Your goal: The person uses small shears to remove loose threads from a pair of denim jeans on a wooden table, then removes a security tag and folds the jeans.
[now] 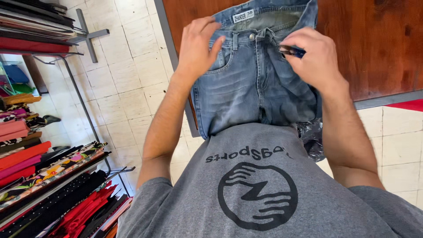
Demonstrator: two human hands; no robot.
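At the top middle of the frame, on the brown wooden counter (379,48), lie soft, floppy faded blue denim jeans (251,88); the left hand (198,48) pinches the waistband, the best place to hold, and the right hand (315,57) pinches a small dark tool (291,51).

The jeans (251,88) are faded blue denim, matt and slightly rough, with a dull metal button at the waistband. Under them the bench (374,44) is reddish-brown wood with a smooth, low sheen and a grey metal edge. Left of the bench, the floor (128,79) is pale matt tile.
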